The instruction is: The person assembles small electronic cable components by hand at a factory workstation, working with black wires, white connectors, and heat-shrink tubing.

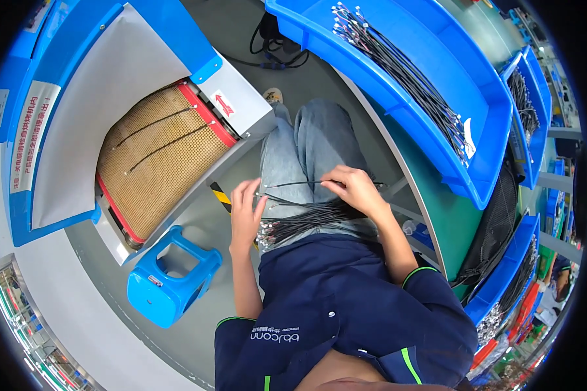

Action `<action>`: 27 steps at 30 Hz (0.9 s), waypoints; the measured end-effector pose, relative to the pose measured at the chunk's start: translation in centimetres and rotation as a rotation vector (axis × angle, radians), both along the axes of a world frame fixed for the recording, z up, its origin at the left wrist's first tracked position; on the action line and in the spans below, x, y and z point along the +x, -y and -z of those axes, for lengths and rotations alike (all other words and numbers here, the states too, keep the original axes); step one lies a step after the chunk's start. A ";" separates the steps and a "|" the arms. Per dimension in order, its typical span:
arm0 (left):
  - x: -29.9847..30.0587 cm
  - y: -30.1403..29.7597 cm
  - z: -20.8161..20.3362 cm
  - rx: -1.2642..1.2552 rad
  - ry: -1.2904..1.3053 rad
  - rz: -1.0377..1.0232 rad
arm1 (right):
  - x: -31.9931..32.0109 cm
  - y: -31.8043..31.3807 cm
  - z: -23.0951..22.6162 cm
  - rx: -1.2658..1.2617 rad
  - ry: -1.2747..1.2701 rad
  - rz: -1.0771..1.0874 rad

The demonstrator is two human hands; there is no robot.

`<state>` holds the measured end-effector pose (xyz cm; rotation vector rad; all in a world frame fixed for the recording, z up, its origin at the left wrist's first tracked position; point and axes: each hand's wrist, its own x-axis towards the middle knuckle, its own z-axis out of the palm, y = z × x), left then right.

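A bundle of thin black cables with small white connectors lies across my lap. My right hand pinches one black cable above the bundle, its free end reaching left toward my other hand. At the bundle's left end, my left hand has its thumb and fingers apart beside the cable ends. Whether its fingertips touch a connector is hard to make out. Two more cables lie apart on the brown mesh conveyor belt of the machine at left.
A blue plastic stool stands left of me, below the machine's white housing. On the green-topped table at right rests a large blue bin holding many black cables. Further right are smaller blue bins. A black cord lies on the floor ahead.
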<state>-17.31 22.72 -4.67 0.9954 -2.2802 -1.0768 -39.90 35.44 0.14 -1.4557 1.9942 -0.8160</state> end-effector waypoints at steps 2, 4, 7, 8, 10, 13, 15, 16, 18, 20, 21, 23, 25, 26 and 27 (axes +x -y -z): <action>-1.3 0.5 -1.5 -0.303 0.008 -0.055 | 0.1 0.2 -0.2 -0.013 0.053 0.008; -0.1 1.1 -0.4 -0.180 0.060 0.041 | 0.1 0.5 -0.5 -0.032 0.104 0.014; 0.4 1.4 -0.3 -0.017 0.082 0.175 | -0.2 0.4 -0.3 -0.152 0.129 0.015; 0.3 1.3 -0.5 0.020 0.052 0.211 | -0.3 0.4 -0.3 -0.159 0.123 -0.013; -0.2 0.8 -0.6 0.057 0.031 0.238 | -0.1 0.4 -0.3 -0.168 0.116 -0.042; -0.7 0.0 -1.3 0.029 0.014 0.198 | 0.3 0.9 -0.6 -0.190 0.100 -0.105; -1.2 0.1 -2.7 -0.035 0.017 0.133 | 0.0 1.0 -1.0 -0.199 0.105 -0.078; -1.6 0.3 -3.9 -0.231 0.003 0.088 | -0.2 0.9 -1.1 -0.197 0.103 -0.072; -1.6 0.5 -4.2 -0.424 0.026 0.087 | -0.7 0.7 -1.5 -0.212 0.118 -0.076; -0.2 0.2 -2.1 -0.244 0.109 0.159 | -0.9 0.5 -1.5 -0.212 0.136 -0.067; 0.0 -0.1 -2.0 -0.061 0.193 0.232 | -0.9 0.4 -1.4 -0.210 0.156 -0.056; -0.5 -0.8 -1.7 -0.035 0.136 0.227 | -1.0 0.5 -1.1 -0.238 0.103 -0.091; -1.9 -1.3 -2.4 0.040 0.036 0.306 | -0.5 0.7 -0.9 -0.263 0.050 -0.122; -2.4 -1.5 -2.8 0.040 0.036 0.312 | 0.2 1.0 -0.9 -0.309 0.034 -0.187; -3.1 -1.7 -3.2 0.109 0.001 0.325 | 0.5 1.2 -1.0 -0.355 0.018 -0.253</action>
